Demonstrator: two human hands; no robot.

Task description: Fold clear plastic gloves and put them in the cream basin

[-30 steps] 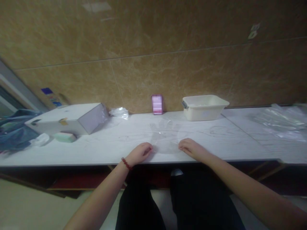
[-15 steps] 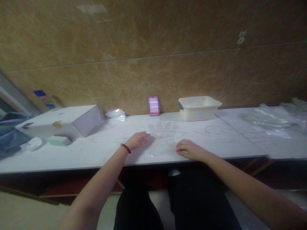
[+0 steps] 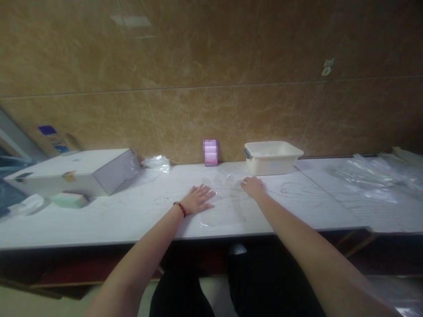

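A thin clear plastic glove (image 3: 224,200) lies on the white wood-grain table (image 3: 132,224) in front of me, its fingers pointing toward the wall. My left hand (image 3: 197,199), with a red bead bracelet at the wrist, rests on the glove's left edge with fingers spread. On the other side, my right hand (image 3: 254,186) touches the glove's upper right part near its finger ends. Its fingers are bent together, and whatever they pinch is too small to make out.
A cream basin (image 3: 274,165) stands at the back right, beside a phone-like object (image 3: 210,152) against the wall. Clear plastic packets (image 3: 366,174) lie far right. At left are a white box (image 3: 72,171), a green sponge (image 3: 70,200) and crumpled plastic (image 3: 157,164).
My right hand has moved forward and slightly left, from the glove's lower right side to its upper right. My left hand has spread its fingers flat. The camera view has shifted a little.
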